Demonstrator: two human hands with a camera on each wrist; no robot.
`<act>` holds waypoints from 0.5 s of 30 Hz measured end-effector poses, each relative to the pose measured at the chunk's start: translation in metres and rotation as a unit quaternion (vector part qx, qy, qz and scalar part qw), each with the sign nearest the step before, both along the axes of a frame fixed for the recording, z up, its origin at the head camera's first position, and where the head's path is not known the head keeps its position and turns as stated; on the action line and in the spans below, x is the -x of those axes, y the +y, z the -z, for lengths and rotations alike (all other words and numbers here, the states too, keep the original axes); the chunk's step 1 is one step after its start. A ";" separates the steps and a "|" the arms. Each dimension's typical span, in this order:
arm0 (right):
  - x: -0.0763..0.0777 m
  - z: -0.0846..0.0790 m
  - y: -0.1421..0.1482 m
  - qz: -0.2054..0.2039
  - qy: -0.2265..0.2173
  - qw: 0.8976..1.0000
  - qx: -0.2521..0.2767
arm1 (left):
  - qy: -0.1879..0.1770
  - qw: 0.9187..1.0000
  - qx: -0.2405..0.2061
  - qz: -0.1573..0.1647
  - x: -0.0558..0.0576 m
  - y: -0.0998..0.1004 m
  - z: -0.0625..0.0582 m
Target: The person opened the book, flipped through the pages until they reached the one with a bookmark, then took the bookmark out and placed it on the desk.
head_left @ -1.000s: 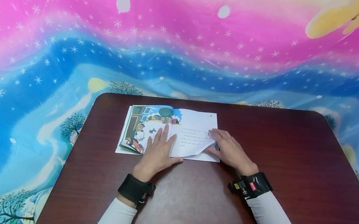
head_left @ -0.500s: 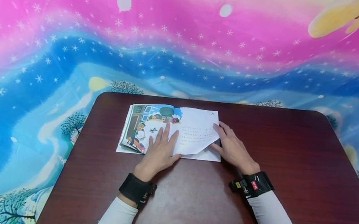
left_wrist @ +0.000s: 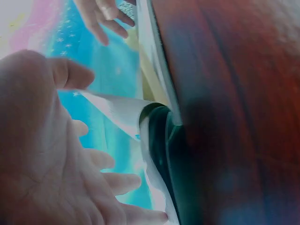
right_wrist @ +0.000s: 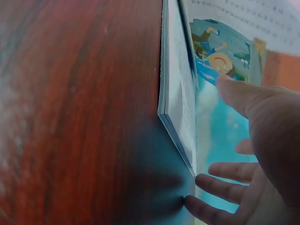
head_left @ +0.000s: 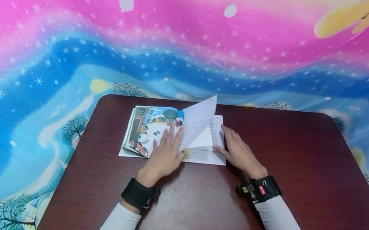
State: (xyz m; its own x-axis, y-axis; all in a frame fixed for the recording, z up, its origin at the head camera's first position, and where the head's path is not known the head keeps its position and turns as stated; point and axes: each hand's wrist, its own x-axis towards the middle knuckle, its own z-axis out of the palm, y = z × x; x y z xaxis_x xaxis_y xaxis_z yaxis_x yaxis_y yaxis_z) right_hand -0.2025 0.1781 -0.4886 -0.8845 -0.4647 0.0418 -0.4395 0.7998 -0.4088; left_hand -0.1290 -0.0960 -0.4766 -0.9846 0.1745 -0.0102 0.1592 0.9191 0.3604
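An open picture book [head_left: 143,117] lies at the far left of the table, with a coloured picture on its left page. One page [head_left: 199,123] stands raised and tilted from the right half, over a printed page beneath. My left hand [head_left: 162,161] rests on the book near the fold, fingers spread; the left wrist view shows its thumb [left_wrist: 72,75] near the raised page. My right hand [head_left: 240,153] lies at the book's right edge, fingers fairly straight and holding nothing. In the right wrist view, a swimming-figure picture [right_wrist: 218,58] shows on the raised page behind the thumb.
The brown wooden table [head_left: 198,212] has a rounded far edge just beyond the book. A pink and blue cloth backdrop [head_left: 193,53] hangs behind and to the sides. Black camera straps [head_left: 138,193] circle both wrists.
The right page has left my right hand's fingers and swung up and leftward, baring the printed page below. My left thumb has drawn in toward its fingers; both hands stay nearly in place.
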 end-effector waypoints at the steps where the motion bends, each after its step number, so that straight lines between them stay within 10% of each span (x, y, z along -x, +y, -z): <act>1: 0.000 0.000 0.000 0.002 -0.003 1.000 0.000 | 0.008 1.000 -0.011 -0.006 0.000 0.000 -0.001; 10: -0.002 0.003 -0.001 -0.003 0.004 1.000 -0.019 | 0.154 0.975 -0.111 -0.111 0.007 -0.012 -0.009; 15: -0.002 0.003 0.000 -0.014 0.014 0.999 -0.027 | 0.242 0.956 -0.084 -0.141 0.008 -0.018 -0.011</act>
